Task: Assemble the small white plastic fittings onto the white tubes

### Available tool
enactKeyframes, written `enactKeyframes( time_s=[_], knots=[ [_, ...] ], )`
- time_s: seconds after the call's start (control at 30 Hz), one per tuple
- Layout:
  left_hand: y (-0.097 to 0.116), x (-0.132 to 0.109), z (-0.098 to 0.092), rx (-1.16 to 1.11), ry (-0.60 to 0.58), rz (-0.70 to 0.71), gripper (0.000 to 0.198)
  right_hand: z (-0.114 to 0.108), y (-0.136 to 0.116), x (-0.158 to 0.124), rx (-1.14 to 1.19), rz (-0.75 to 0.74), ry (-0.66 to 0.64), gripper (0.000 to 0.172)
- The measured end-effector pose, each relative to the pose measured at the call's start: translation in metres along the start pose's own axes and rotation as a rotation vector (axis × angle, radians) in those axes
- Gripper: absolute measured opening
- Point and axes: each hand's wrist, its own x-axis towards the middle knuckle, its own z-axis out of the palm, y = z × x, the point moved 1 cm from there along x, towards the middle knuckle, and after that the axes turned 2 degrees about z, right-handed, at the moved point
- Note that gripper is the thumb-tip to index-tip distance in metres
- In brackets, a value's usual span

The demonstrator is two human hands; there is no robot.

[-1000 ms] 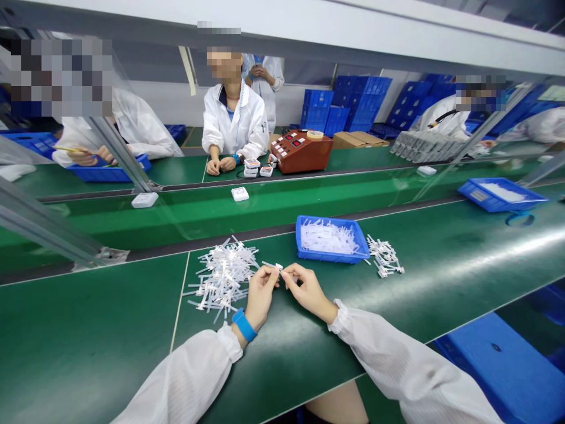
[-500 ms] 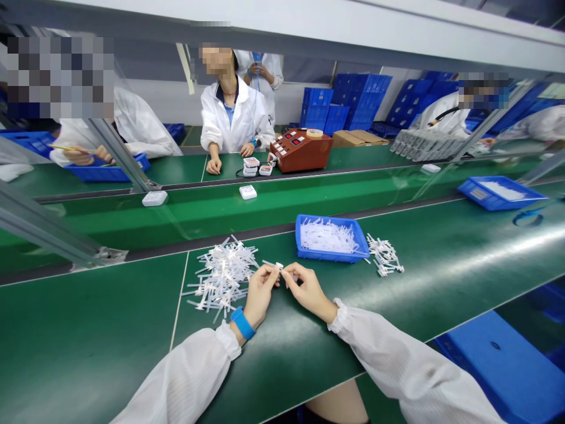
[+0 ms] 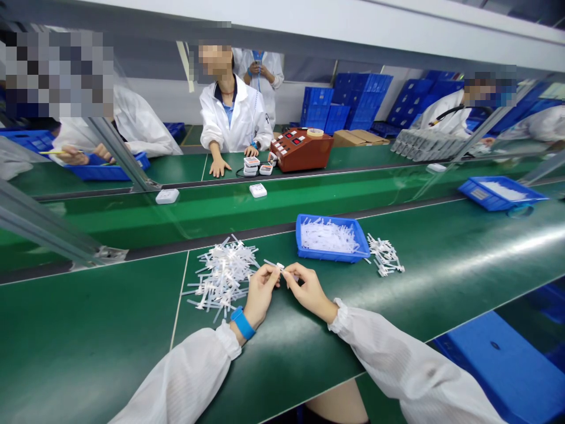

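Note:
A small white plastic piece with a thin translucent strip (image 3: 279,266) is pinched between both hands. My left hand (image 3: 262,290), a blue band on its wrist, has thumb and forefinger closed on its left side. My right hand (image 3: 308,288) pinches it from the right, its fingertips nearly touching the left ones; they hide part of the piece. Left of my hands lies a loose pile of similar white pieces with strips (image 3: 225,271). Behind my right hand stands a blue tray (image 3: 326,255) full of translucent strips. A smaller heap of white pieces (image 3: 385,256) lies beside the tray.
Beyond the green bench (image 3: 110,330) runs a green conveyor belt (image 3: 207,209) carrying white boxes (image 3: 258,190). Metal posts (image 3: 48,229) rise at left. Co-workers in white coats (image 3: 236,118) sit opposite, near a red-brown device (image 3: 301,150). Another blue tray (image 3: 488,197) is at far right.
The white boxes on the belt have shifted right. The co-worker opposite has spread a hand flat on the bench. Both my hands keep their pinch in nearly the same place.

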Motion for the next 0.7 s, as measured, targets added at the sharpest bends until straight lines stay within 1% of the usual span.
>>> enactKeyframes(
  time_s=[0.2, 0.7],
  knots=[
    [0.0002, -0.0011, -0.0003, 0.018, 0.003, 0.012, 0.029, -0.001, 0.0034, 0.0009, 0.012, 0.006, 0.004, 0.025],
    [-0.0015, -0.0009, -0.0009, 0.035, 0.004, 0.013, 0.028, -0.0012, 0.0038, 0.001, -0.013, 0.005, -0.017, 0.027]
  ],
)
